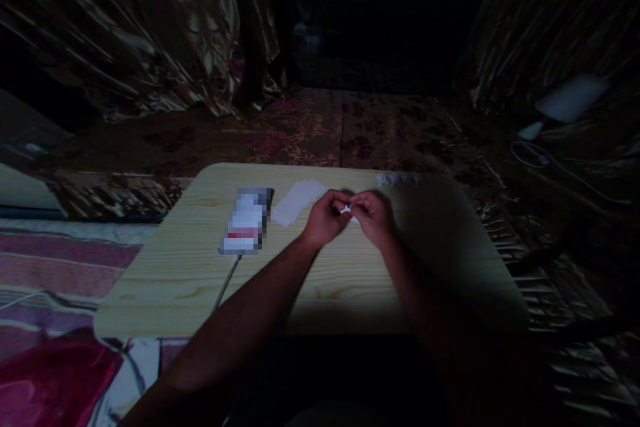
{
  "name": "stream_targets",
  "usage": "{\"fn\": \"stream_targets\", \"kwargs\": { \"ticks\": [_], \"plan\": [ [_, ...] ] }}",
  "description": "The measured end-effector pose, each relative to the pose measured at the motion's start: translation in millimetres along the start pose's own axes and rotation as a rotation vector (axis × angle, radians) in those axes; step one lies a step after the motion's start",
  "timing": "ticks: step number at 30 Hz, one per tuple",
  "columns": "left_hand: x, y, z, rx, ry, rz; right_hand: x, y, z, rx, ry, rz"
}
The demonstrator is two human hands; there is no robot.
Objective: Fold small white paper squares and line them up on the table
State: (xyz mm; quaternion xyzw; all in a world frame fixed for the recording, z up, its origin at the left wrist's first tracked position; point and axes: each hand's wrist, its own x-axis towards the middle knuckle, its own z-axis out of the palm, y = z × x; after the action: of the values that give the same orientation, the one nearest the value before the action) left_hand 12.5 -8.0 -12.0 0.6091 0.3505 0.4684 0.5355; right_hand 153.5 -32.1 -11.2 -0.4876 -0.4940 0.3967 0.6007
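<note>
Thin white rectangular strips (295,203), prob. paper, lie fanned on the pale wood-grain table (165,267): likely light, easily creased, best lifted by an edge. Left hand (326,217) & right hand (373,215) both pinch a small white piece (346,209), prob. folded paper, twd table's far-middle; likely crushable, so light edge grip. Hard to see: pixelated dark-edged rectangular phone (245,221); piece, mostly finger-covered; dim row of tiny white lumps (399,179).

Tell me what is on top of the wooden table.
On the table: a phone with a cable, white paper sheets, a row of small white pieces. The left hand and right hand hold a white piece. What hands and forearms cover cannot be seen.
</note>
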Motion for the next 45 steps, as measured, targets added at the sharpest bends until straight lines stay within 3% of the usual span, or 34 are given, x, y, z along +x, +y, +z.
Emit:
{"fn": "stream_targets", "kwargs": {
  "ticks": [5,12,18,24,36,45],
  "plan": [
    [2,-2,-0.4,0.074,0.003,-0.005,5,4,2,-0.037,0.008,-0.010],
    [-3,8,3.5,0.124,0.064,-0.025,5,-10,3,-0.119,0.002,0.104],
    [-37,18,9.5,0.039,0.083,-0.126,-26,-23,1,-0.165,-0.052,0.072],
    [-74,26,14.9,0.003,0.169,-0.106,-63,-30,12,-0.148,0.021,0.078],
    [-107,61,35.9,-0.118,0.092,-0.082,-98,-60,-1,-0.143,0.105,-0.014],
    [-130,88,16.9,-0.108,0.189,-0.041,-118,-96,-4,0.051,-0.018,0.068]
  ]
}}
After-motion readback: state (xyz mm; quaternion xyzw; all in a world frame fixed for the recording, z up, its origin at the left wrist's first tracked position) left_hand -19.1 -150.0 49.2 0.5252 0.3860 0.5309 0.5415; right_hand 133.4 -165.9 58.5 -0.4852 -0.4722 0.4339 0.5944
